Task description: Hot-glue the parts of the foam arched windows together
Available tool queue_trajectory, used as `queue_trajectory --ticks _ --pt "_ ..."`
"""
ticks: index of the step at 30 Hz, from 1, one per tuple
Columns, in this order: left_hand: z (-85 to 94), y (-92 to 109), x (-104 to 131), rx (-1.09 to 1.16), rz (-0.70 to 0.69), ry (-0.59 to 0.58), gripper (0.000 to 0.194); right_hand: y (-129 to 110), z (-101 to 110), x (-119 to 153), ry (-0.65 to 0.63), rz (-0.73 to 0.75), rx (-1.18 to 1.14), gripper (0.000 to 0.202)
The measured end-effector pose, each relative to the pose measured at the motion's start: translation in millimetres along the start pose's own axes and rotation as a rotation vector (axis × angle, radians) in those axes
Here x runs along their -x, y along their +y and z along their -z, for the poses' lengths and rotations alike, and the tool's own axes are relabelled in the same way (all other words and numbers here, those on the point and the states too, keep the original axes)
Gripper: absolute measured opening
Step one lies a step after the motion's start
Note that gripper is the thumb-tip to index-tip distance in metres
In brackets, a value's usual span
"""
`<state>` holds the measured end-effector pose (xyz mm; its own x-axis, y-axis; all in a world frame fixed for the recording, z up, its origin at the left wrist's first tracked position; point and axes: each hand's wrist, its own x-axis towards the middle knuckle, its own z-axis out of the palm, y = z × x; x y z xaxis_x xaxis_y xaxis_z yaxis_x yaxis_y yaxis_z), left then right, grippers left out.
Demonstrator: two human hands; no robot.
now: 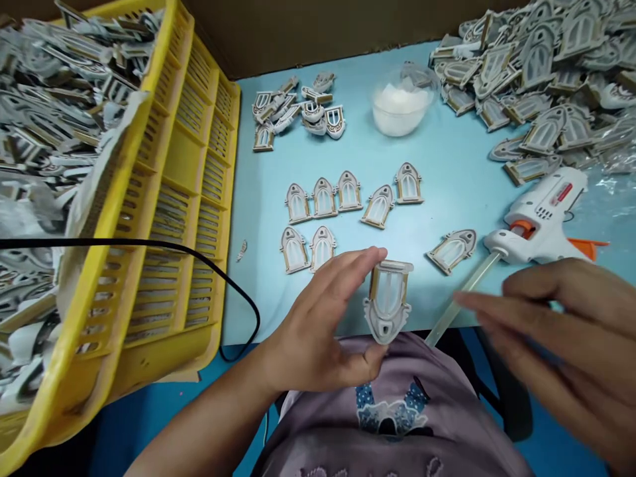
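My left hand [328, 324] pinches a small arched window ornament [388, 298] between thumb and fingers, above the table's front edge. The ornament is white with gold-brown sides, and its pointed end faces down toward me. On the right, my right hand [556, 331] is blurred, thumb and fingers close together; whether anything is between them cannot be seen. Just beyond it lies a white and orange glue gun [541, 215] with a long translucent glue stick [464, 295] sticking out toward me. A single window ornament [452, 250] lies between the glue gun and my left hand.
Several window ornaments [324, 197] lie in loose rows mid-table. Behind them are a small pile of ornament pieces [293, 109] and a clear bowl [401, 112] of white material. A heaped yellow crate [199, 165] stands left, crossed by a black cable [199, 255]. More ornaments [536, 73] pile up back right.
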<state>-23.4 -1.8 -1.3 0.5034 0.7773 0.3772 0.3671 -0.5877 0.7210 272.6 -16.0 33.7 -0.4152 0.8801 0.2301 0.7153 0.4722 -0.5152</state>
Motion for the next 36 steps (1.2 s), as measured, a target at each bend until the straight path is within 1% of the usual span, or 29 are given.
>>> queue_trajectory --ticks 1,3,5,7,8,9,10,11,12,14,16,18,21,23,25,26,27,29,30,31,32,33,34,36 --pt "0.4 1 1 0.039 0.022 -0.017 0.104 -15 -3 -8 -0.003 0.07 -0.065 0.045" --pt "3.1 4 3 0.15 0.075 -0.061 0.102 -30 -9 -22 -0.086 -0.006 -0.2 0.041" --pt "8.2 8 5 0.27 0.135 -0.114 0.101 -31 -16 -34 -0.185 -0.238 -0.499 0.037" --pt "14.9 11 7 0.353 0.183 -0.166 0.098 -27 -26 -40 -0.331 -0.488 -0.954 0.039" --pt "18.3 12 8 0.383 0.202 -0.192 0.096 -25 -31 -42 -0.426 -0.576 -1.184 0.041" --pt "21.5 12 8 0.407 0.216 -0.219 0.093 -25 -36 -43 -0.524 -0.634 -1.376 0.043" --pt "24.3 12 9 0.425 0.224 -0.242 0.09 -26 -40 -43 -0.595 -0.67 -1.518 0.044" --pt "26.4 11 9 0.44 0.234 -0.26 0.087 -28 -44 -43 -0.637 -0.696 -1.611 0.043" --pt "27.6 10 9 0.46 0.241 -0.273 0.085 -31 -47 -42 -0.652 -0.722 -1.662 0.043" --pt "26.7 7 10 0.531 0.246 -0.256 0.082 -38 -50 -40 -0.622 -0.767 -1.699 0.044" --pt "20.3 5 12 0.671 0.262 -0.184 0.077 -46 -50 -39 -0.562 -0.808 -1.706 0.048" --pt "9.1 6 13 0.893 0.307 -0.074 0.069 -56 -49 -40 -0.477 -0.828 -1.716 0.052" --pt "-11.1 11 13 1.229 0.415 0.135 0.063 -71 -55 -42 -0.359 -0.839 -1.699 0.052" --pt "-21.2 16 11 1.375 0.465 0.26 0.059 -76 -63 -41 -0.335 -0.83 -1.627 0.052" --pt "-25.9 18 7 1.461 0.507 0.362 0.055 -77 -69 -37 -0.293 -0.764 -1.433 0.054" --pt "-26.3 19 6 1.48 0.535 0.399 0.054 -76 -71 -34 -0.24 -0.698 -1.275 0.053" --pt "-25.9 18 5 1.48 0.564 0.428 0.053 -74 -71 -32 -0.161 -0.613 -1.077 0.05" --pt "-23.6 16 5 1.439 0.607 0.455 0.053 -70 -67 -31 0.014 -0.387 -0.636 0.034" --pt "-22.5 15 5 1.409 0.615 0.45 0.053 -70 -64 -31 0.076 -0.264 -0.447 0.023" --pt "-21.7 14 7 1.382 0.616 0.436 0.053 -70 -61 -34 0.108 -0.151 -0.301 0.012" --pt "-21.2 13 8 1.361 0.613 0.418 0.054 -70 -59 -37 0.122 -0.057 -0.201 0.007" --pt "-21.0 12 9 1.345 0.607 0.399 0.054 -72 -58 -40 0.128 0.014 -0.143 0.009" --pt "-21.0 12 11 1.336 0.6 0.378 0.054 -74 -58 -44 0.137 0.059 -0.11 0.011" --pt "-21.5 11 13 1.322 0.587 0.345 0.054 -77 -61 -51 0.164 0.095 -0.076 0.012"
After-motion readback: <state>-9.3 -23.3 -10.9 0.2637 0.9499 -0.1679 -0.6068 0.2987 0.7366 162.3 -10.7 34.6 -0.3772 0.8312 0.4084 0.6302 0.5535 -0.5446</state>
